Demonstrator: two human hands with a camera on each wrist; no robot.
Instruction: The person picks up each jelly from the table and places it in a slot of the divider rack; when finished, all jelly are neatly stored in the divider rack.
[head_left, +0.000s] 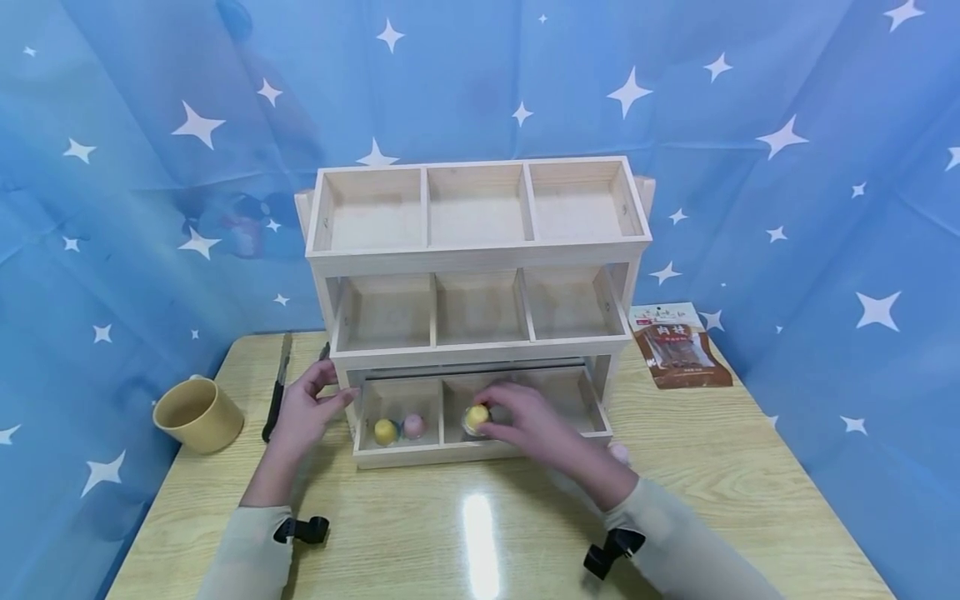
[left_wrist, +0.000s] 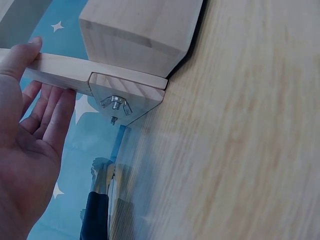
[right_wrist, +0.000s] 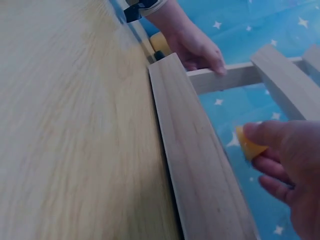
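A three-tier wooden shelf [head_left: 480, 260] with divided trays stands on the table. With thumb and fingers on opposite sides, my left hand [head_left: 307, 406] grips the shelf's left side post [left_wrist: 60, 70]. My right hand [head_left: 536, 421] pinches a small yellow piece [head_left: 477, 416] with a clear rim over the middle of the bottom tray [head_left: 480, 452]; in the right wrist view this yellow piece [right_wrist: 248, 142] sits between thumb and fingers. Another small yellow piece [head_left: 386, 432] and a pink one [head_left: 413, 426] lie side by side in the bottom tray's left compartment.
A beige mug [head_left: 198, 415] and a black-handled knife [head_left: 277, 392] are left of the shelf. To its right lies a brown snack packet [head_left: 684, 348]. A pink piece [head_left: 620, 452] shows beside my right forearm. A blue star-patterned curtain [head_left: 480, 75] hangs behind.
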